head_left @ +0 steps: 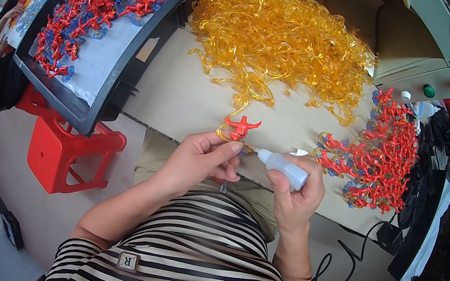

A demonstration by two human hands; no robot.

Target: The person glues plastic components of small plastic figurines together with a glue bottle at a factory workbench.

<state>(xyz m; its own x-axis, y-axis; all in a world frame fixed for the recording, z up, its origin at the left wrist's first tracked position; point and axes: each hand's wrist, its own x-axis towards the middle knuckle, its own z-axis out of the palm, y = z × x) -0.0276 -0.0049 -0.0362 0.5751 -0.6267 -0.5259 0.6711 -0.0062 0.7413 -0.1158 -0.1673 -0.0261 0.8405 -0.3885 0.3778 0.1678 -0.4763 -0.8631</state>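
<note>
A small red branching plastic figure joined to a curl of clear amber plastic point(239, 127) is pinched between the thumb and fingertips of the left hand point(201, 157), held just above the near edge of the pale surface point(184, 100). The fingers are closed firmly on its lower end. The right hand point(294, 192) is wrapped shut around a small white squeeze bottle point(283, 167) with a pointed nozzle; the tip points at the base of the piece, and it is hard to tell whether it touches.

Toward the far edge of the surface lies a large tangled heap of amber translucent plastic strands point(282, 36). At the right edge sits a pile of finished red, blue and amber pieces point(382, 153). Off the left edge, a black tray lined with white sheet point(123, 71) carries more red and blue pieces and rests tilted on a red plastic stool point(66, 152).

The likely risk is too hard a squeeze: liquid could run onto the left fingertips, which sit very close to the nozzle. A loose pinch could also let the red part twist off the amber curl.
</note>
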